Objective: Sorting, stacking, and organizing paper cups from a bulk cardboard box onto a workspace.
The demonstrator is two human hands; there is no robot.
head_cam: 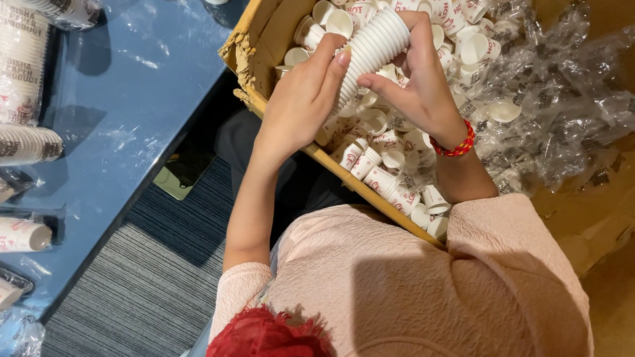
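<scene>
A stack of nested white paper cups (pixel 375 46) is held tilted above an open cardboard box (pixel 246 56). My left hand (pixel 299 105) grips the stack's lower part, with fingers wrapped around its side. My right hand (pixel 421 83), with a red beaded bracelet on its wrist, holds the stack from the other side near its top. Beneath both hands the box is filled with many loose small white cups with red print (pixel 391 172).
Crumpled clear plastic wrap (pixel 564 99) covers the right part of the box. On a blue table (pixel 131 86) at the left lie several plastic-wrapped sleeves of cups (pixel 12 66). Grey striped carpet (pixel 145 290) shows between table and box.
</scene>
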